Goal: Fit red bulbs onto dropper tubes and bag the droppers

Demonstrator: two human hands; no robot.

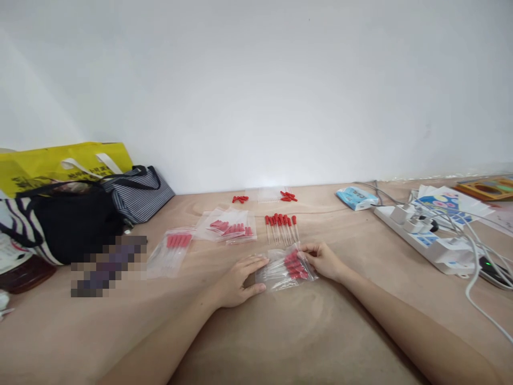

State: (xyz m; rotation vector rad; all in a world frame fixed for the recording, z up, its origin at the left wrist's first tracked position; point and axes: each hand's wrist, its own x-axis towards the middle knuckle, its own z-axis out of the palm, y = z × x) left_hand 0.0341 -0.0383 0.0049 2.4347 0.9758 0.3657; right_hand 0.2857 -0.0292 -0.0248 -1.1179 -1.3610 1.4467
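A clear zip bag (276, 275) with several red-topped droppers (296, 266) inside lies flat on the table before me. My right hand (320, 259) is closed in a pinch on the bag's right edge, by the red bulbs. At the opposite end, my left hand (244, 280) rests with fingers stretched out and thumb apart, its fingertips at the bag's left edge. Just beyond the bag stand out loose droppers (282, 227), laid side by side with red bulbs pointing away from me.
Filled bags (168, 256) and more bags (224, 222) lie to the left. Loose red bulbs (240, 199) sit near the wall. On the right are a blue tissue pack (356, 198), a power strip (417, 240) and cables. Cloth bags (76, 219) occupy the left.
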